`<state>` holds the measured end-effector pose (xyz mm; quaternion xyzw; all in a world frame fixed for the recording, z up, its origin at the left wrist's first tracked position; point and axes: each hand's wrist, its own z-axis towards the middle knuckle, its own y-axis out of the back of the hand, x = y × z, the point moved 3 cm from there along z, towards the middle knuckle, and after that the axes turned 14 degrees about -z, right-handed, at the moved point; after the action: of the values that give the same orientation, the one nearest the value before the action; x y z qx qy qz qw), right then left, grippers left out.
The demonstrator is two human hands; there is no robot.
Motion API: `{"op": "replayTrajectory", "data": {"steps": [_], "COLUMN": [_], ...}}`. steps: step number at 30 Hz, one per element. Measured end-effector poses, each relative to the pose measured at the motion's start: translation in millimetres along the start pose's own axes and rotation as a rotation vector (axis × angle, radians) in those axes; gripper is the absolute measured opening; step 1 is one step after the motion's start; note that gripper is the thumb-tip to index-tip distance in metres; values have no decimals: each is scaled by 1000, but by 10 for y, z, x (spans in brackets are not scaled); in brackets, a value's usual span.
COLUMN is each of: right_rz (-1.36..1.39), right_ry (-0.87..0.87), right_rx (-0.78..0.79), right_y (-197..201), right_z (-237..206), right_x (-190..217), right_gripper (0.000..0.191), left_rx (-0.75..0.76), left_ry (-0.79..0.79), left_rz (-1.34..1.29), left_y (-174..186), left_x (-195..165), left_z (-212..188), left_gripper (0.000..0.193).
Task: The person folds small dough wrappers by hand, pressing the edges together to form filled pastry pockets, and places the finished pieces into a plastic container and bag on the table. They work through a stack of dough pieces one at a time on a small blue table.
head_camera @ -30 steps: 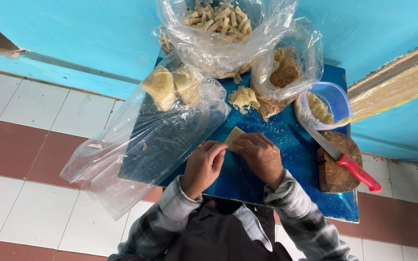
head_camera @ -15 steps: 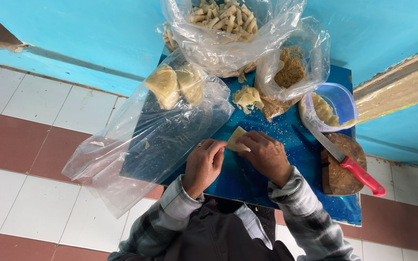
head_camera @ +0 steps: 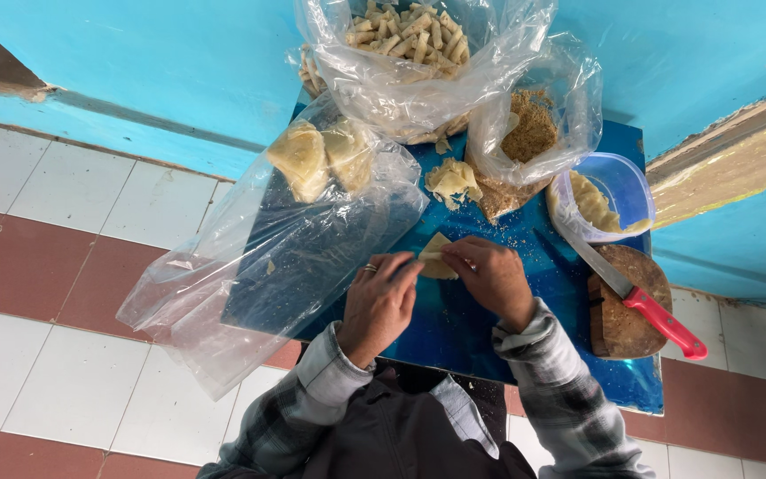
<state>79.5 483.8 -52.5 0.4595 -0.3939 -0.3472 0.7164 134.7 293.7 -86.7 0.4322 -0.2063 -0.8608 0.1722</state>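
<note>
Both of my hands meet over the blue table (head_camera: 454,333). My left hand (head_camera: 381,300), with a ring on one finger, and my right hand (head_camera: 489,277) pinch a small pale yellow piece of dough (head_camera: 436,257) between their fingertips, just above the table top. A little heap of loose dough scraps (head_camera: 452,180) lies beyond it. Two larger dough lumps (head_camera: 316,155) sit under clear plastic to the left.
A clear bag of rolled pastry sticks (head_camera: 410,40) and a bag of brown crumbs (head_camera: 529,129) stand at the back. A plastic tub (head_camera: 609,191) holds folded pieces. A red-handled knife (head_camera: 640,302) rests on a round wooden board (head_camera: 622,319). A loose plastic sheet (head_camera: 223,284) hangs off the table's left edge.
My hands have shifted slightly and the fingers have closed further around the dough piece, folding it. The camera view has drifted a little.
</note>
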Motion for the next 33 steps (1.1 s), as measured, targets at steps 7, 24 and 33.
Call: {"op": "replayTrajectory", "data": {"steps": [7, 24, 33], "right_rz": [116, 597, 726], "right_ry": [-147, -308, -296], "right_rx": [133, 195, 206], "right_y": [-132, -355, -360], "right_z": [9, -42, -75], "right_x": [-254, -572, -640], "right_gripper": [25, 25, 22], "left_rx": [-33, 54, -116], "left_ry": [-87, -146, 235], "left_rz": [42, 201, -95], "left_y": [11, -113, -29], "left_x": [-83, -244, -152], "left_z": [-5, -9, 213], "left_gripper": [38, 44, 25]}}
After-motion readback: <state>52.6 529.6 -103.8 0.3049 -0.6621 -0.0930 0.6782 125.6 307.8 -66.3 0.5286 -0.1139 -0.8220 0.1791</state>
